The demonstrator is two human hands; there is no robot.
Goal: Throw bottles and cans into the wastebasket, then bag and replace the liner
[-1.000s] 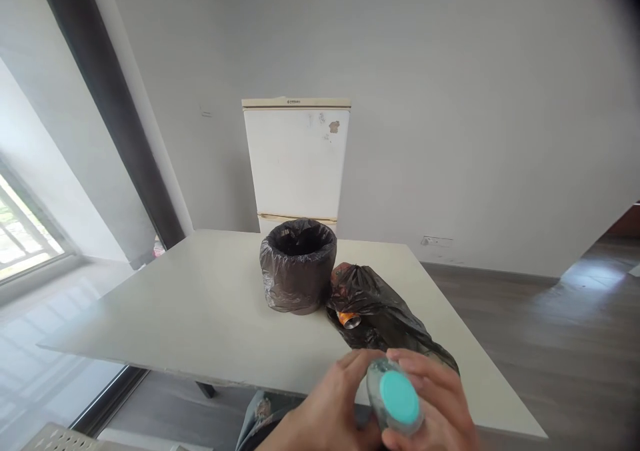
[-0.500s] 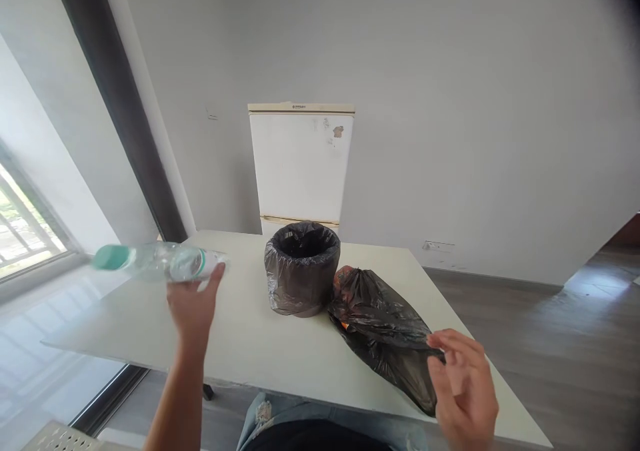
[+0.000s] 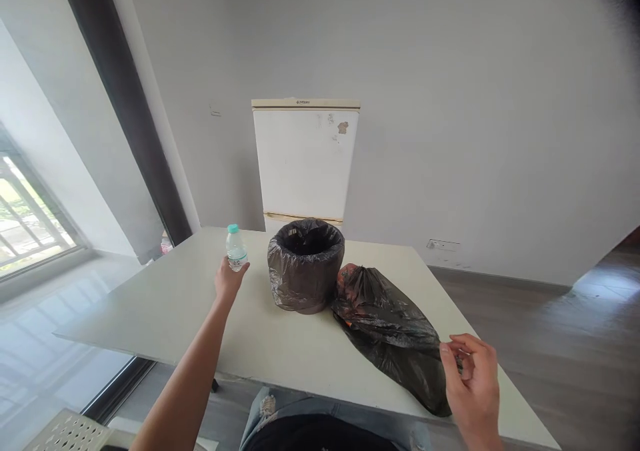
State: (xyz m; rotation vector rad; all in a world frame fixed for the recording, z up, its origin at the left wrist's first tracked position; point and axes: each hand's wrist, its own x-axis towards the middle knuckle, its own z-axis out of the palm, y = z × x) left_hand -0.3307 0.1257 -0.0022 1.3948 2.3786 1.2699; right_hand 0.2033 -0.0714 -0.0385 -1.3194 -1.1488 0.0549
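My left hand [image 3: 231,279] is wrapped round the lower part of a small clear plastic bottle [image 3: 237,248] with a teal cap. The bottle is upright over the left half of the table; my fingers hide its base, so I cannot tell whether it touches the tabletop. To its right stands a bin [image 3: 305,281] lined with a black bag folded over the rim. Beside the bin lies a filled black plastic bag [image 3: 395,341], gathered at its far end, with orange and red showing through. At its near right edge, my right hand [image 3: 471,374] pinches the plastic between thumb and fingers.
The pale table [image 3: 170,311] spreads in front of me, its near edge by my lap. A white fridge [image 3: 305,164] stands behind it against the grey wall. A perforated plastic seat [image 3: 70,431] is at the lower left, and a window [image 3: 33,204] is on the left.
My left hand has swung the bottle right and turned it from lying sideways to upright. The fingers of my right hand have drawn together at the bag's edge.
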